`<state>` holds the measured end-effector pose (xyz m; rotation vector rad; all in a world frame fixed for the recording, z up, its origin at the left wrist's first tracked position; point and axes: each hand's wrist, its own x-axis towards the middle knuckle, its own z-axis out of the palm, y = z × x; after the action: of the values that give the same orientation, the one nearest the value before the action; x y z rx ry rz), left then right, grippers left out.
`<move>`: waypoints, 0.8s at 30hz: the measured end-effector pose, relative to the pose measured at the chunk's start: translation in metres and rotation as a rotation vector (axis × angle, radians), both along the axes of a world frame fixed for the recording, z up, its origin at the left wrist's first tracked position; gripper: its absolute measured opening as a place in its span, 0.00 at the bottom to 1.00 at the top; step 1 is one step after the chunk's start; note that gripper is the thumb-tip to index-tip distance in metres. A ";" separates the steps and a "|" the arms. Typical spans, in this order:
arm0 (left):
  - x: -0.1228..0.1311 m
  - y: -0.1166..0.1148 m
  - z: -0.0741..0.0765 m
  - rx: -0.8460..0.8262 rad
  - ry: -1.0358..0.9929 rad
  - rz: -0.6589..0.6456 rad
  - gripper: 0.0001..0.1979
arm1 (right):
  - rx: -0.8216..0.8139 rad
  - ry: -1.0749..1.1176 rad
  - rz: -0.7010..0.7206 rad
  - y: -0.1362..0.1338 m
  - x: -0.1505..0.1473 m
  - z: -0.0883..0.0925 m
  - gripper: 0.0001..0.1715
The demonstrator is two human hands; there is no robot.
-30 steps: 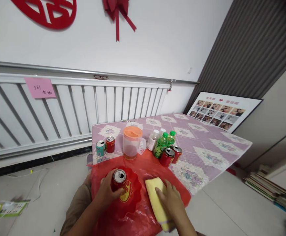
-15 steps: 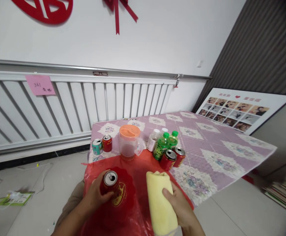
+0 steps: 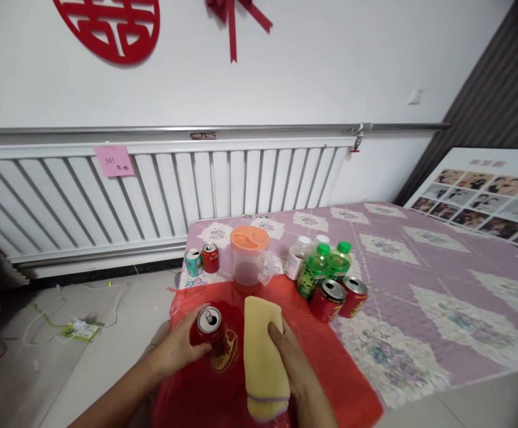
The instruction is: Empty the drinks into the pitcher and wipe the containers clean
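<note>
My left hand (image 3: 181, 345) is wrapped round a dark red can (image 3: 209, 324) whose opened top faces up, over the red plastic sheet (image 3: 330, 368). Just right of it, my right hand (image 3: 288, 351) grips a folded yellow cloth (image 3: 263, 351), thumb on its front. The cloth and the can are apart. Behind them is a clear pitcher (image 3: 246, 264) with an orange lid. A teal can (image 3: 193, 263) and a small red can (image 3: 210, 258) stand left of the pitcher.
Right of the pitcher stand green-capped bottles (image 3: 315, 272), white-capped bottles (image 3: 295, 259) and two red cans (image 3: 329, 301). A patterned tablecloth (image 3: 388, 297) covers the table. Behind it runs a white radiator (image 3: 227, 184); a photo board (image 3: 482, 196) leans at the right.
The view has turned left, so the scene sits further right. The yellow cloth in my right hand has come closer to the can in my left hand.
</note>
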<state>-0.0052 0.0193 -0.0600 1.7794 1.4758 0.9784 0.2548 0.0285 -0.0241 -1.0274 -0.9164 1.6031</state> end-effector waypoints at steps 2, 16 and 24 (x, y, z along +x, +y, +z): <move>0.002 -0.003 -0.002 -0.013 0.001 0.047 0.39 | -0.004 -0.012 0.014 0.004 -0.001 -0.002 0.31; 0.031 -0.003 -0.009 0.088 -0.061 0.305 0.29 | -0.016 -0.103 0.152 0.024 -0.022 -0.029 0.35; 0.033 -0.006 -0.004 0.039 -0.086 0.212 0.31 | 0.034 -0.226 0.136 0.029 -0.022 -0.037 0.36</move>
<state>0.0278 0.0131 -0.0644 1.6091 1.6247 1.1812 0.2323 0.0579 -0.0608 -1.1595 -1.1836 1.5982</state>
